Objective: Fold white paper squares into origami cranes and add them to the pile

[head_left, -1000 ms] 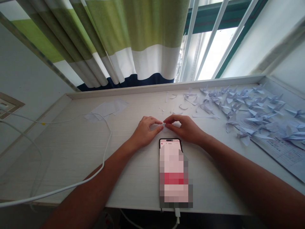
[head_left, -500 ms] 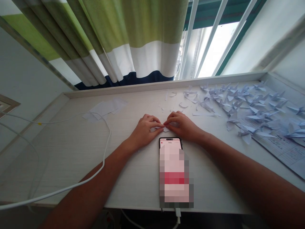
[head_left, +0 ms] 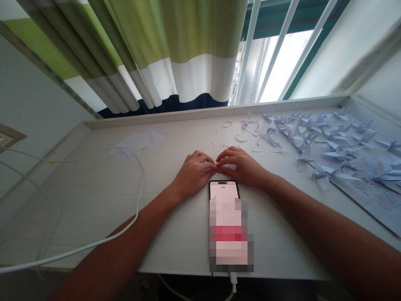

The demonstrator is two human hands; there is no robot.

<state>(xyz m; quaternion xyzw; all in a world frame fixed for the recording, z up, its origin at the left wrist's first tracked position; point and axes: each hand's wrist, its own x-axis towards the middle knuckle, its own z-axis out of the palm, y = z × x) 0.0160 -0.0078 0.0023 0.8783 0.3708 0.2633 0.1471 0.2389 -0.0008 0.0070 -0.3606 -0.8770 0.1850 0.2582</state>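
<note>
One desk (head_left: 94,200): pale wood-grain top, raised ledge along the far edge; we see a green, white and navy striped curtain (head_left: 175,54) beyond.
Many paper cranes (head_left: 335,142): pale lilac, heaped on our right, some on a printed sheet (head_left: 369,205).
Loose offcuts (head_left: 241,138): curled paper strips just left of the cranes.
Blank paper scraps (head_left: 138,142): overlapping, far left of centre, near a white cable (head_left: 144,184).
One phone (head_left: 223,188): flat near the desk's front edge, screen pixelated.
Hands: together, fingertips meeting above the phone; left hand (head_left: 192,175) and right hand (head_left: 241,167) both clamped on the piece.
One white paper piece (head_left: 209,170): small, folded, between our fingertips, just beyond the phone's top edge; mostly hidden, exact shape unclear.
</note>
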